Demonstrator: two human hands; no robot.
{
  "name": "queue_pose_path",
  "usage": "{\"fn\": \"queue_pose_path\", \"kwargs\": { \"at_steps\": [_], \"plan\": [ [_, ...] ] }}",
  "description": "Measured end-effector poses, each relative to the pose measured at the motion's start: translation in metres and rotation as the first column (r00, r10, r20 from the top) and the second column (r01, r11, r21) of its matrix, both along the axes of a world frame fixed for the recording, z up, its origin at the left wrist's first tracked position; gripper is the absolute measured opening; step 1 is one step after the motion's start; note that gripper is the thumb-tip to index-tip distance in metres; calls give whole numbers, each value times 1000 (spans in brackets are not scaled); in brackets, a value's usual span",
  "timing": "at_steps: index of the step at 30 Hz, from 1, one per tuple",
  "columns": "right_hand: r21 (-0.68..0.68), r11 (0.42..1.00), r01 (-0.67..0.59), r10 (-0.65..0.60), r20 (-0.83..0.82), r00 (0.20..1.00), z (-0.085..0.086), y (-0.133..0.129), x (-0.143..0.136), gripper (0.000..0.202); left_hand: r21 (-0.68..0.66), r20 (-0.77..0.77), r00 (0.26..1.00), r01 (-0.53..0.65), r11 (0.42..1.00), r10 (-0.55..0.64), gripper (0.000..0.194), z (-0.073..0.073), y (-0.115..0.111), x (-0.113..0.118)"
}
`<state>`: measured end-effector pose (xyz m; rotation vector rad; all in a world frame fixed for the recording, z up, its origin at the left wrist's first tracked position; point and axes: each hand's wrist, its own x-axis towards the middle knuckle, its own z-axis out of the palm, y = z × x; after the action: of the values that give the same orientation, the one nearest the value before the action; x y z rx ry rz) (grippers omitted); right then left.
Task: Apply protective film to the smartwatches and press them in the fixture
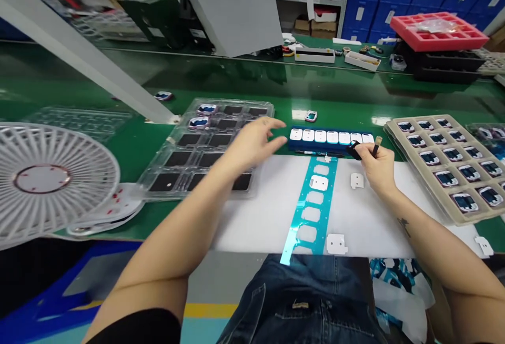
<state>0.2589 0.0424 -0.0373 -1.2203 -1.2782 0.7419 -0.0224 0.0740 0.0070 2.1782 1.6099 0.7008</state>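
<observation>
My left hand hovers with fingers apart over the right side of a clear plastic tray; nothing shows in it. My right hand is closed around what looks like a small brush, its pale tip pointing up. A small black piece is at its fingertips, over the right part of a blue holder. Several white rounded plates sit in a row in that holder. Below it, a teal film strip with cut-outs lies on a white sheet, carrying one white plate.
A beige tray of watch-like parts stands at right, a white fan at left. White tabs lie on the sheet. One watch-like part rests behind the holder. A slanted white post crosses the left side.
</observation>
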Motion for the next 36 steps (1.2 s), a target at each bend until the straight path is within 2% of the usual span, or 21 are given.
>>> {"fn": "queue_pose_path", "kwargs": {
  "at_steps": [2, 4, 7, 9, 12, 15, 17, 18, 19, 20, 21, 22, 24, 26, 29, 33, 36],
  "plan": [
    [-24, 998, -54, 54, 5, 999, 1, -2, -4, 19, -31, -132, 973, -197, 980, 191, 26, 11, 18, -29],
    [-40, 996, -83, 83, -9, 997, 2, -3, -6, 17, -66, -214, 901, -398, 915, 376, 23, 18, 32, -60],
    [-86, 990, -114, 111, -45, 993, 2, -2, -7, 28, -66, -236, 824, -543, 837, 515, 36, 18, 39, -99],
    [-135, 976, -172, 161, -90, 983, 1, -1, -7, 36, -95, -231, 781, -612, 785, 581, 49, 14, 39, -117],
    [-161, 957, -241, 213, -172, 962, -2, 1, -8, 37, -116, -204, 724, -686, 718, 659, 49, 13, 37, -126],
    [-158, 957, -245, 203, -238, 950, -4, 3, -9, 40, -16, -27, 704, -710, 704, 709, 30, 21, 33, -103],
    [-194, 949, -248, 187, -284, 940, -4, 4, -10, 33, -33, 223, 752, -631, 775, 621, 18, 25, 24, -69],
    [-216, 945, -248, 175, -307, 936, -4, 4, -10, 28, -84, 363, 776, -523, 848, 515, 16, 24, 17, -47],
    [-233, 941, -244, 159, -329, 931, -4, 4, -10, 25, -150, 497, 775, -366, 918, 390, 16, 21, 10, -25],
    [-242, 941, -235, 140, -354, 925, -4, 5, -9, 26, -213, 602, 752, -172, 962, 267, 19, 16, 2, -2],
    [-244, 944, -223, 118, -380, 917, -3, 5, -8, 27, -276, 664, 728, 21, 961, 174, 26, 9, -6, 20],
    [-241, 947, -211, 98, -408, 908, -2, 6, -7, 28, -338, 700, 703, 173, 925, 124, 31, 1, -14, 40],
    [-242, 951, -193, 61, -465, 883, 0, 7, -4, 31, -450, 734, 664, 318, 834, 143, 33, -19, -27, 71],
    [-263, 944, -199, 41, -503, 863, 2, 7, -3, 36, -528, 741, 636, 356, 771, 215, 35, -35, -35, 86],
    [-326, 903, -281, 86, -502, 861, 6, 2, -7, 37, -560, 762, 580, 364, 744, 290, 41, -49, -38, 88],
    [-373, 827, -420, 214, -482, 850, 10, -8, -16, 38, -544, 808, 487, 403, 736, 331, 39, -52, -38, 80],
    [-403, 802, -441, 243, -455, 857, 11, -12, -21, 37, -536, 829, 455, 477, 697, 326, 39, -50, -39, 78]
  ]
}}
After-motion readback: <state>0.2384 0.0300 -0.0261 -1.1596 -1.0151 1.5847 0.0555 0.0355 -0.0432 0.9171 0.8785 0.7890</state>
